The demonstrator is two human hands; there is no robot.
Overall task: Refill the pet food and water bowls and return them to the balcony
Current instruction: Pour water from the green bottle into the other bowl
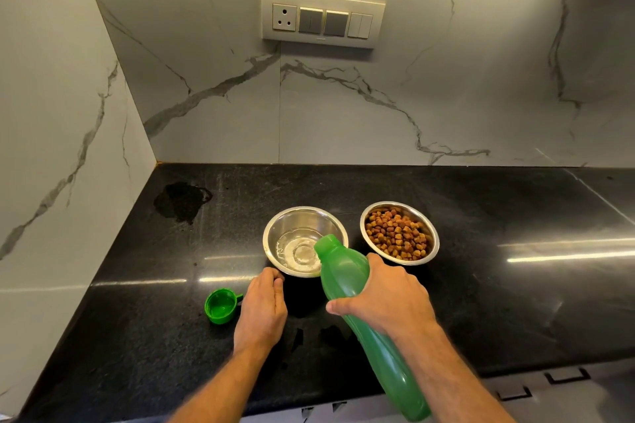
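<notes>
Black polished tabletop [481, 302] against a veined marble wall, with a switch panel [323, 19] at upper centre of the frame. Your right hand [388, 292] has its grip clamped around the green bottle [357, 306], tilted so its open mouth sits over the near rim of the water bowl [275, 233] at centre, where a shallow pool is gathering. Your left hand [263, 306] rests on the tabletop, its loosely curled fingers just touching the bowl's near edge, holding nothing. At lower left lies the bottle's green cap [220, 306]; right of centre stands the food bowl [433, 237], already full of kibble [395, 233]. Judged step: filling with water, food done. Next, you would right the bottle before the bowl brims, recap it, then carry both bowls level to the balcony.
</notes>
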